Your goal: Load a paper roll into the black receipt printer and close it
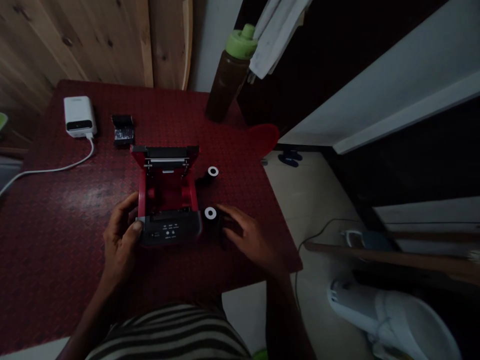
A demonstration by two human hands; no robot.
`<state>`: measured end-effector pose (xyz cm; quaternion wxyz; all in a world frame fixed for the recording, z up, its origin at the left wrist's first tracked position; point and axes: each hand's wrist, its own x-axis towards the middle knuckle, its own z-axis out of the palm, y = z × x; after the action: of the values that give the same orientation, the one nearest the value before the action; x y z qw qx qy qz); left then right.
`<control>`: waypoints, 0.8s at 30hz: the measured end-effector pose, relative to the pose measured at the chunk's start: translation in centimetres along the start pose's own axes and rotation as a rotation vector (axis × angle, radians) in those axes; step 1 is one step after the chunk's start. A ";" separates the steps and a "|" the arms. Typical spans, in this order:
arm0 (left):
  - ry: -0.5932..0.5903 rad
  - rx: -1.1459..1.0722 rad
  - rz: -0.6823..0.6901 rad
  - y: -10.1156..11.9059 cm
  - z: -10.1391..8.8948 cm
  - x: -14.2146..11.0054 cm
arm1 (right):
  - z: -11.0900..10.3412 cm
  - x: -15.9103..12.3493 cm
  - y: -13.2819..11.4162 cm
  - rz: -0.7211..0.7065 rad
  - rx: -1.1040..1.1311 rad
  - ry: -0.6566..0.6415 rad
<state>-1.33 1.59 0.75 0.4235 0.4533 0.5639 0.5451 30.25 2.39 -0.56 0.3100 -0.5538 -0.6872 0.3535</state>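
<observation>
A small red and black printer-like device stands on the table with its lid raised, and its red inner bay holds nothing I can see. My left hand grips its front left corner, thumb on the black front panel. To the right of the device stands a black roll with a white ring end. My right hand closes on that roll from the right, fingers along its side; its dark underside is hard to make out. A second black roll with a white ring end sits farther back.
A white power bank with a white cable lies at the back left, beside a small black film piece. A green-capped bottle stands at the back of the red-covered table. A red stool adjoins the right edge.
</observation>
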 end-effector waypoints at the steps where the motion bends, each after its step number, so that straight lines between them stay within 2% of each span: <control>1: -0.003 -0.001 0.000 0.0 0.0 0.0 | -1.1 0.1 0.1 0.008 -0.035 -0.001; 4: 0.009 0.012 0.022 -0.1 0.1 0.1 | -3.1 2.1 0.6 0.053 -0.098 0.104; 6: 0.020 0.028 0.038 -0.2 0.1 0.1 | -2.8 4.7 1.0 0.080 -0.068 0.185; 10: 0.008 0.037 0.044 -0.4 0.0 0.2 | 0.9 10.5 1.9 0.076 0.018 0.265; 13: 0.002 0.025 0.043 -0.3 -0.1 0.2 | 3.3 13.0 2.2 0.044 0.031 0.310; 16: 0.007 0.013 0.019 -0.3 -0.1 0.2 | 3.5 13.4 2.0 0.029 0.044 0.340; 20: -0.004 -0.008 0.011 -0.3 0.0 0.0 | 0.8 11.6 0.2 0.016 0.089 0.358; 24: 0.002 -0.009 0.000 -0.2 0.0 -0.1 | -2.4 8.7 -4.4 -0.040 0.192 0.186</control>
<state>-1.27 1.47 0.52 0.4250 0.4507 0.5620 0.5481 28.15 10.71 4.77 0.4310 -0.5383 -0.6294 0.3584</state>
